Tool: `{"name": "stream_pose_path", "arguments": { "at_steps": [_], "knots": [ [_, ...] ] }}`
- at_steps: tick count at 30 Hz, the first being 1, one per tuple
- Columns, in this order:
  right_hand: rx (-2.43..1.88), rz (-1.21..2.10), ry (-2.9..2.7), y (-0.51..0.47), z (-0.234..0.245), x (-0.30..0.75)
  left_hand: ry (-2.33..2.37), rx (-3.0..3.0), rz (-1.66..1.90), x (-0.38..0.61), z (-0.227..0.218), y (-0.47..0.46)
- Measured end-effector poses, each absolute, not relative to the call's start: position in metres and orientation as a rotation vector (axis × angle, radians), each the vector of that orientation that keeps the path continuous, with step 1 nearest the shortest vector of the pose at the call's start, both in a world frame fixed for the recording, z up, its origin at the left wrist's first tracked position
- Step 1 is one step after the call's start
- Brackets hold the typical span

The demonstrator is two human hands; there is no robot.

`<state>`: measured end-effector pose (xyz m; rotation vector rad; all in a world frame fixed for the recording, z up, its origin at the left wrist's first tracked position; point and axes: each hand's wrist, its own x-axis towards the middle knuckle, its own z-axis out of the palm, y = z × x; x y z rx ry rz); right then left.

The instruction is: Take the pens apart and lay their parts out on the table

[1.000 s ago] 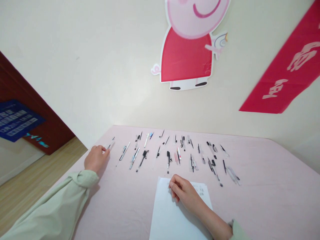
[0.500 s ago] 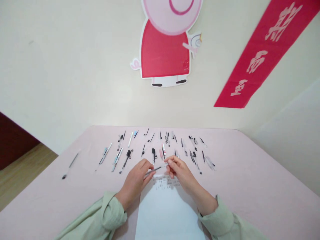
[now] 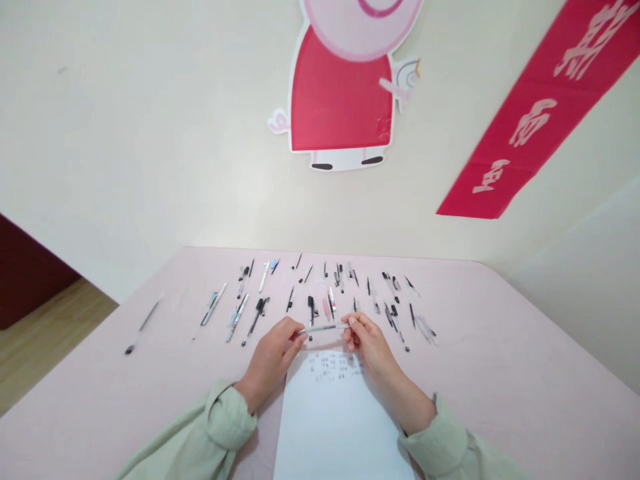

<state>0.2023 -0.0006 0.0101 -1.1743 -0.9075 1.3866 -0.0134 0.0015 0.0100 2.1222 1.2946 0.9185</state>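
Note:
My left hand [image 3: 276,350] pinches the left end of a slim pen [image 3: 325,327] that has a clear barrel with a dark refill showing inside. The right end of this pen sits between the thumb and fingers of my right hand [image 3: 367,337]. It is held nearly level, just above the top edge of a white sheet of paper [image 3: 340,427]. Small dark marks in rows fill the upper part of that sheet. Beyond my fingers, a black-capped pen [image 3: 311,310] lies on the table, partly crossed by the held one.
Several pens, caps, clear barrels and refills lie in loose rows across the pink table [image 3: 500,373]. A lone refill with a dark piece [image 3: 145,327] lies far left. The wall behind carries a pig cutout [image 3: 343,100] and a red banner [image 3: 520,133].
The dark refill and the clear barrel, tilted between my hands before, are now in one nearly level line. My hands have spread slightly apart. The view has shifted a little.

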Motion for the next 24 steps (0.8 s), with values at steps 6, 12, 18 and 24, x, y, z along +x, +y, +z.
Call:
{"name": "stream_pose_path", "arguments": {
  "at_steps": [6,12,18,24],
  "knots": [
    [-1.187,1.389,-0.923,-0.0011,0.0059,0.2014,1.261,2.258,0.801,-0.0143,0.0126,0.0013],
    [-1.211,1.419,-0.941,-0.0022,0.0073,0.2007,1.236,2.369,0.719,-0.0145,0.0105,0.0024],
    [-1.197,1.413,-0.956,-0.0013,0.0043,0.2020,1.268,2.403,0.717,-0.0138,0.0069,0.0015],
    [-1.173,1.397,-0.968,-0.0018,0.0016,0.2018,1.322,2.283,0.722,-0.0125,0.0036,0.0008]
  ]
}}
